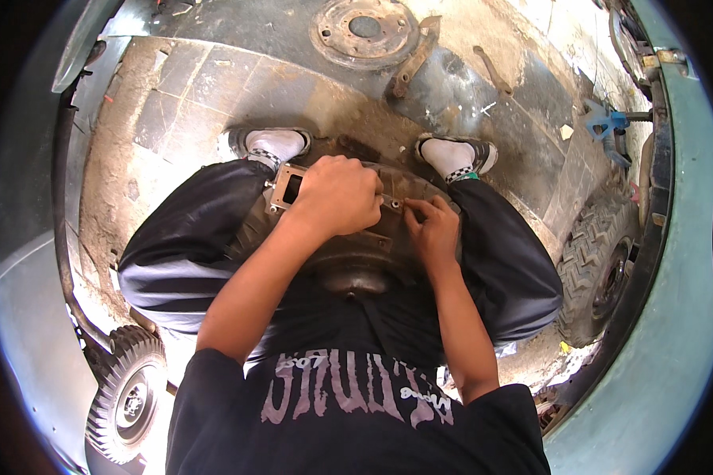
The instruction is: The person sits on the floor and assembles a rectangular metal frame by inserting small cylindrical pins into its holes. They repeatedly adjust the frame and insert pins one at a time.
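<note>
My left hand (pixel 337 195) is curled down over a metal bracket (pixel 280 188), its fingers closed on it. The bracket has a rectangular opening and small bolts at its left end; the hand hides its middle. A bolt or nut (pixel 396 203) shows at the right end, just beside the fingertips of my right hand (pixel 436 228). That hand is pinched closed, and whatever is in it is too small to make out. Beneath the bracket, between my legs, is a dark tyre (pixel 249 228) with a rounded metal centre (pixel 355 279), partly hidden by my arms.
A rusty round wheel disc (pixel 337 49) lies on the floor ahead, with a flat metal bar (pixel 412 70) beside it. Another bar (pixel 493 71) is farther right. Treaded tyres stand at the right (pixel 586 273) and lower left (pixel 146 352). Pale-green vehicle panels (pixel 689 261) flank me.
</note>
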`<state>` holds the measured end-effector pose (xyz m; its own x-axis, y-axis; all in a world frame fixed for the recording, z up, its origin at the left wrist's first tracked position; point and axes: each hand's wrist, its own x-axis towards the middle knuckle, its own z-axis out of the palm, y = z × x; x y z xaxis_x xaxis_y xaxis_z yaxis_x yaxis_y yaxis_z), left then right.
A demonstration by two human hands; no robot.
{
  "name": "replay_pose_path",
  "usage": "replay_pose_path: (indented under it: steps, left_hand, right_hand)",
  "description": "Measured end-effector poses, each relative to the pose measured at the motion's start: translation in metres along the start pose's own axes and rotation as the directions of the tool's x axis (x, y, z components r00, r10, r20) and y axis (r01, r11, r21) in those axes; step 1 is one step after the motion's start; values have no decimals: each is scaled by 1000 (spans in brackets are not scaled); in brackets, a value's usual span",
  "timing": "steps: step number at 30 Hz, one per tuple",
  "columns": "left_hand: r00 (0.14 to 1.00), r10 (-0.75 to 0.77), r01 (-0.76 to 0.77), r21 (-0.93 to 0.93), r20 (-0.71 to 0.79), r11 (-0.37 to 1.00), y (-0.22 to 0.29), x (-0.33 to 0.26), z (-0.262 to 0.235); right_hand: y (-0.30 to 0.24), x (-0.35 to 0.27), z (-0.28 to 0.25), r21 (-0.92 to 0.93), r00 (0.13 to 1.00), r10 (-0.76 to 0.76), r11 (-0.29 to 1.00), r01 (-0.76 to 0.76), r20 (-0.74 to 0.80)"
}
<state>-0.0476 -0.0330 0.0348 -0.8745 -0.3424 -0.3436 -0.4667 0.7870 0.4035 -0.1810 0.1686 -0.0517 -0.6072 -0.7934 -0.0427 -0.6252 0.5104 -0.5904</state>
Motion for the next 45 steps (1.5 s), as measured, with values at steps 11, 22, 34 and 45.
replay_pose_path:
  steps: [11,22,34,45]
  left_hand:
    - [1000,-1,1,14,-5,1000,0,0,4]
    - [997,-61,60,25,47,998,5,0,-4]
    - [994,-81,79,24,71,997,9,1,-7]
    - [996,-71,70,28,55,997,8,2,-4]
  right_hand:
    - [3,-5,-8,225,988,127,964,-144,88]
    - [16,24,-13,226,991,85,968,-108,108]
    - [7,17,-14,283,961,-186,951,124,203]
    - [15,25,-25,259,913,-310,935,243,264]
